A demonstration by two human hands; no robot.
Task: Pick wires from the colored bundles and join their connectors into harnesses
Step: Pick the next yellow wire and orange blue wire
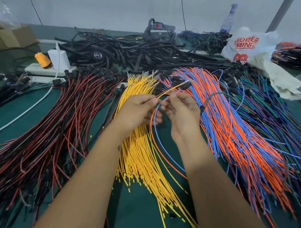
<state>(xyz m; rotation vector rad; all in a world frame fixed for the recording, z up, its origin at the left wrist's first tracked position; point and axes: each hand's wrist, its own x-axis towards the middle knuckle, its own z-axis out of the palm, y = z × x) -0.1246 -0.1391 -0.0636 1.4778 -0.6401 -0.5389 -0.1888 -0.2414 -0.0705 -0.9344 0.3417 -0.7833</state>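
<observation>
Bare green table [137, 216] shows only near the front edge, between the yellow wires [144, 158] and each forearm; red-black wires [45, 136] block the left, orange-blue wires [232, 132] the right, black cables [132, 52] the back

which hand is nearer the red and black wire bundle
Left. The left hand is over the yellow bundle, next to the red and black wire bundle; the right hand is further right, by the orange-blue wires.

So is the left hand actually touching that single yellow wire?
Touching. The head view shows the left hand pinching the yellow wire between thumb and fingertips, lifted above the yellow bundle.
</observation>
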